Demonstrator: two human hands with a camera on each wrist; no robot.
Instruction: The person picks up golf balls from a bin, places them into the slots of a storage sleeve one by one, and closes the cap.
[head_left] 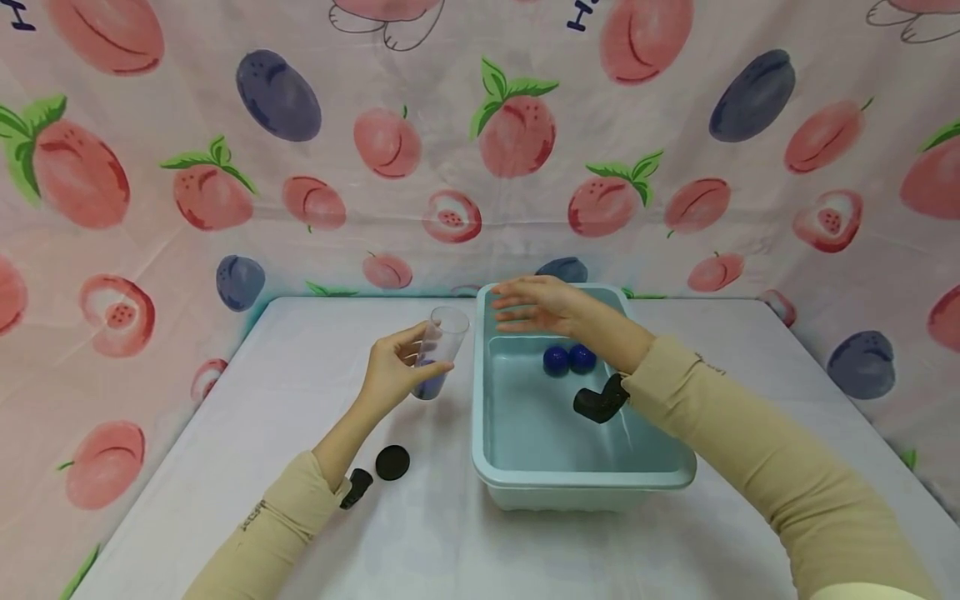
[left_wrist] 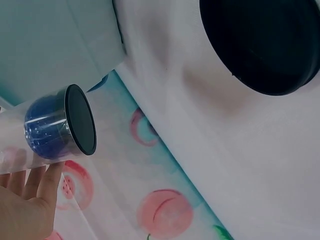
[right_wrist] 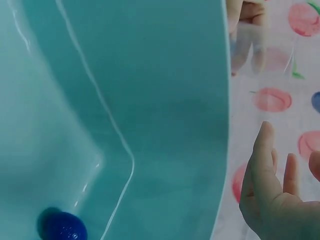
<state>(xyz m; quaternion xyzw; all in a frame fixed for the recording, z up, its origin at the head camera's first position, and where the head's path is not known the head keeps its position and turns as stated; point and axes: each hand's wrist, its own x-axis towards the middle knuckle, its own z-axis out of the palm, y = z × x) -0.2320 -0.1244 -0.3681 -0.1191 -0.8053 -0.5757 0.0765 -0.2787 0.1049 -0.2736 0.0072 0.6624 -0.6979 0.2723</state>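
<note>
My left hand [head_left: 390,367] grips a clear plastic tube [head_left: 447,325] just left of the basin, thumb on the near side. The tube is tilted, its wide rim up. Inside its lower end sits a dark blue ball [left_wrist: 45,127], above a black base [left_wrist: 81,120]. My right hand [head_left: 536,304], fingers straight and holding nothing, hovers over the back left rim of the light blue basin [head_left: 480,400]. Two glossy blue balls [head_left: 556,361] lie together inside the basin, near its back, below the right forearm.
A black round disc [head_left: 392,462] lies on the white tabletop [head_left: 300,367] near my left wrist. Black wrist cameras [head_left: 600,402] hang under both sleeves, the right one over the basin. A fruit-print cloth [head_left: 450,142] hangs behind the table.
</note>
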